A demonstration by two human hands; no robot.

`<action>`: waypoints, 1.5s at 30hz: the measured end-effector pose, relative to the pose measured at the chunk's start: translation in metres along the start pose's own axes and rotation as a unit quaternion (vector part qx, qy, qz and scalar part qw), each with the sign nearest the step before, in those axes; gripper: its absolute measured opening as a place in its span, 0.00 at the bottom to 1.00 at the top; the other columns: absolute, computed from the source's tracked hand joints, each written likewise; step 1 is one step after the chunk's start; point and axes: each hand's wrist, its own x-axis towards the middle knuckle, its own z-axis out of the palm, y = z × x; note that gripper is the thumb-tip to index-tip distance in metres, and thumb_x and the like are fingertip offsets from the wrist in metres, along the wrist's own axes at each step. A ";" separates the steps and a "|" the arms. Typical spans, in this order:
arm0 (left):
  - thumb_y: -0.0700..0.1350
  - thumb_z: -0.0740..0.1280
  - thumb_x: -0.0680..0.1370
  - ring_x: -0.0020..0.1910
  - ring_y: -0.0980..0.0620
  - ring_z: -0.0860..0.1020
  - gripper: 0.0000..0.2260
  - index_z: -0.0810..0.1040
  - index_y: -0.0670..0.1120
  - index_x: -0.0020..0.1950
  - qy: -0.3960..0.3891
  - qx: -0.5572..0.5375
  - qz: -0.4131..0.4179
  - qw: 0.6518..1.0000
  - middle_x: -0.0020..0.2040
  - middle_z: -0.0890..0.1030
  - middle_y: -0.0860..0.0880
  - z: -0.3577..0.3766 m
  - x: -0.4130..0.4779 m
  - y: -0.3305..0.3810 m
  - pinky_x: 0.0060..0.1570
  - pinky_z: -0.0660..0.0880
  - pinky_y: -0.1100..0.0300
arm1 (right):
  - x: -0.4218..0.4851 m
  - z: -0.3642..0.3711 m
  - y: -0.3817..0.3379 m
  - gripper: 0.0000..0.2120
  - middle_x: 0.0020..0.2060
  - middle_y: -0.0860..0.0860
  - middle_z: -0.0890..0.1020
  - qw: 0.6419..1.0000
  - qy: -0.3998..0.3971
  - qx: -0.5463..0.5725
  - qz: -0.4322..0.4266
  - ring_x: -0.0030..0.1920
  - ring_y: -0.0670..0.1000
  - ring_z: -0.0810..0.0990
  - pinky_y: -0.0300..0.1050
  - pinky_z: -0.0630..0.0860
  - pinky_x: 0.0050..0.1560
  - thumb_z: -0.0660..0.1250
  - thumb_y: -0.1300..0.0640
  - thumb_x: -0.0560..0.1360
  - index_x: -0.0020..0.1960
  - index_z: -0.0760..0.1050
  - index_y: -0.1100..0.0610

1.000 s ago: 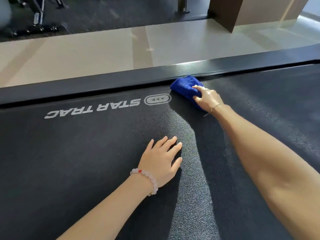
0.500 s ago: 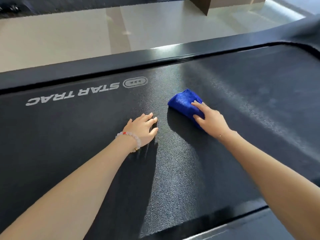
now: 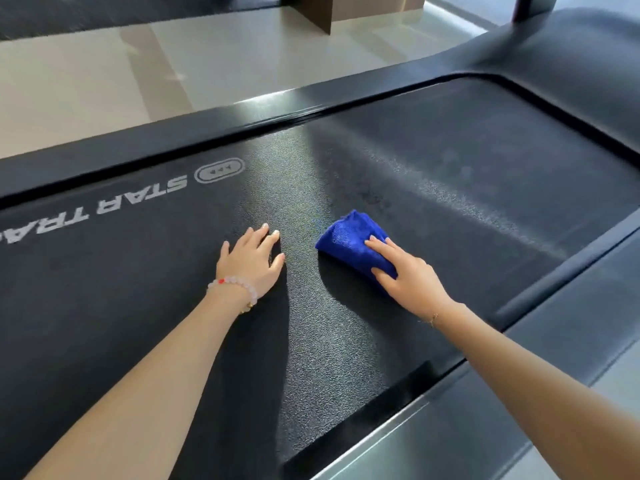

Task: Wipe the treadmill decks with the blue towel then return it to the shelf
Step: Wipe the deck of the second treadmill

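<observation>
A folded blue towel (image 3: 349, 242) lies on the black textured treadmill deck (image 3: 450, 174), near its middle. My right hand (image 3: 407, 277) presses down on the towel's near side, fingers spread over it. My left hand (image 3: 251, 259), with a pale bead bracelet at the wrist, rests flat on the belt just left of the towel, fingers apart and holding nothing. White STAR TRAC lettering (image 3: 114, 202) runs along the belt's far left.
The far side rail (image 3: 173, 140) borders the belt, with beige floor (image 3: 86, 81) beyond it. The near side rail (image 3: 519, 393) runs at lower right. The motor hood (image 3: 571, 46) rises at upper right. A brown pillar base (image 3: 322, 12) stands on the floor.
My right hand has dragged the towel from the far rail back toward me across the belt. My left hand has stayed flat on the belt. The view has shifted toward the hood end.
</observation>
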 end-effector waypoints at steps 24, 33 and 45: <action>0.55 0.52 0.75 0.63 0.44 0.74 0.24 0.76 0.47 0.63 0.067 -0.002 0.203 0.977 0.63 0.77 0.47 0.013 -0.057 0.056 0.61 0.68 0.45 | -0.096 -0.002 -0.001 0.25 0.73 0.36 0.59 0.994 -0.011 -0.058 0.092 0.74 0.44 0.56 0.50 0.70 0.63 0.58 0.52 0.77 0.73 0.58 0.41; 0.56 0.51 0.75 0.65 0.44 0.71 0.24 0.74 0.47 0.65 0.058 -0.012 0.197 0.979 0.65 0.75 0.46 0.017 -0.047 0.062 0.64 0.65 0.43 | -0.035 -0.041 0.052 0.24 0.75 0.48 0.60 0.977 0.040 -0.053 0.203 0.71 0.59 0.65 0.54 0.65 0.64 0.58 0.52 0.78 0.73 0.58 0.45; 0.57 0.49 0.75 0.68 0.45 0.68 0.26 0.72 0.48 0.67 0.071 -0.005 0.182 0.981 0.67 0.73 0.48 0.032 -0.024 0.073 0.66 0.61 0.45 | 0.014 -0.055 0.064 0.25 0.75 0.53 0.60 0.972 0.077 -0.042 0.218 0.67 0.62 0.68 0.52 0.66 0.62 0.58 0.54 0.78 0.74 0.59 0.49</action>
